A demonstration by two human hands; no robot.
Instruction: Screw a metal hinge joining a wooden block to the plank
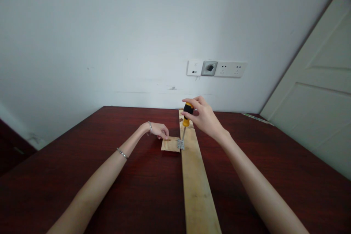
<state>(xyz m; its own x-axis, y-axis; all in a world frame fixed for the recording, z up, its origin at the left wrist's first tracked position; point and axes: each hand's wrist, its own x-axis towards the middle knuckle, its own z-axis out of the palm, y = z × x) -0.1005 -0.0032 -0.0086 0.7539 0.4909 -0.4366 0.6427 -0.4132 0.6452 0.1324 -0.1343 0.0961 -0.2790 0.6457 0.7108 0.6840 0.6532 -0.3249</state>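
On the dark red table, head view: the right hand, thumb and fingers closed around the handle, holds a black-and-yellow screwdriver, tip at a hinge spanning long plank and small board. The left hand touches the small board's corner; whether pinching, cannot be told. Patterned strip: markings illegibly small.

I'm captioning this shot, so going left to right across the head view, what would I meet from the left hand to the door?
Left hand → small wooden piece → metal hinge → yellow-and-black screwdriver handle → right hand → white door.
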